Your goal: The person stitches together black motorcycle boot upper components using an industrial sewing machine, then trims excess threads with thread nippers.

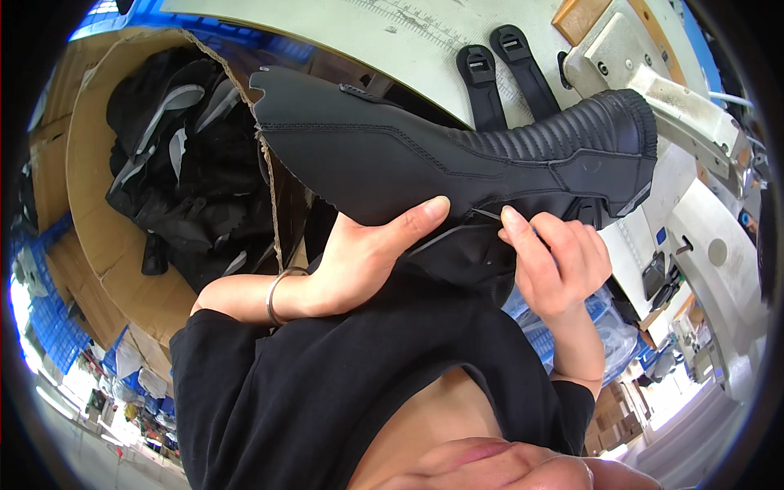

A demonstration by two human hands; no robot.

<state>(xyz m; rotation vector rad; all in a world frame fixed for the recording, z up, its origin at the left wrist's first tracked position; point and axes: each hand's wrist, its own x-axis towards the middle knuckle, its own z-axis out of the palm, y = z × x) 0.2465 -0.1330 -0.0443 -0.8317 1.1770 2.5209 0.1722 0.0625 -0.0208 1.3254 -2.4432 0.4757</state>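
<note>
A tall black boot upper [457, 163] lies across in front of me, its wide shaft to the left and its ribbed part to the right. My left hand [363, 257] grips its near edge, the thumb lying on top and the other fingers hidden beneath. Closed in a pinch, my right hand [557, 263] holds a thin, pointed metal tool [487, 214]. The tool's tip touches the upper close to a seam, just right of my left thumb. Its exact kind is too small to make out.
On the left stands an open cardboard box [90, 196] full of black pieces [184, 171] with grey strips. Two black straps [482, 86] rest on the pale table [359, 28], beyond the upper. A pale metal machine [621, 61] occupies the right side.
</note>
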